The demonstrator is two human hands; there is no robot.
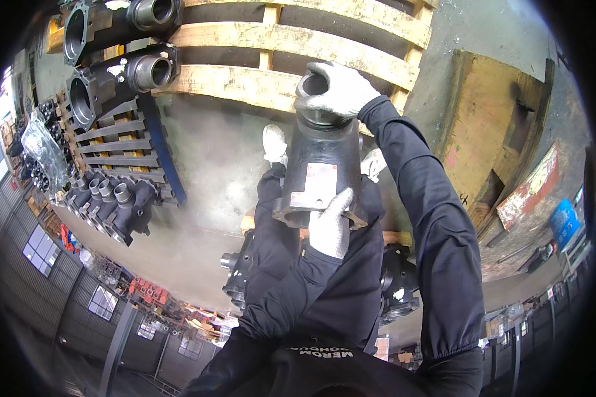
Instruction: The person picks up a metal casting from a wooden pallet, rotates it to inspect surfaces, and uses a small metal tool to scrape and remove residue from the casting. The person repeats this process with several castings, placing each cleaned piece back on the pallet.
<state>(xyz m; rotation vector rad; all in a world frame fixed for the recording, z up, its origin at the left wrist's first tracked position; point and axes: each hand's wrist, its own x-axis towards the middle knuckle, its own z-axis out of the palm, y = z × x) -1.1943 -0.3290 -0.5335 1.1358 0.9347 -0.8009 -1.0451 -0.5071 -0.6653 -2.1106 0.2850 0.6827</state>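
Black cast housing [321, 165], gloved hands

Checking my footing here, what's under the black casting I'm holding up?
Under the black casting: dark trousers, white shoes, and grey concrete floor. The floor directly beneath it is covered.

Your white-gloved left hand [330, 228] covers the lower flange of the dark cast-metal housing [321, 169], and your gloved right hand [338, 89] hides part of its round top opening. Your black-sleeved arms conceal two black castings [397, 284] on the floor (only edges show). The pale wooden pallet [298, 40] runs off the top edge.
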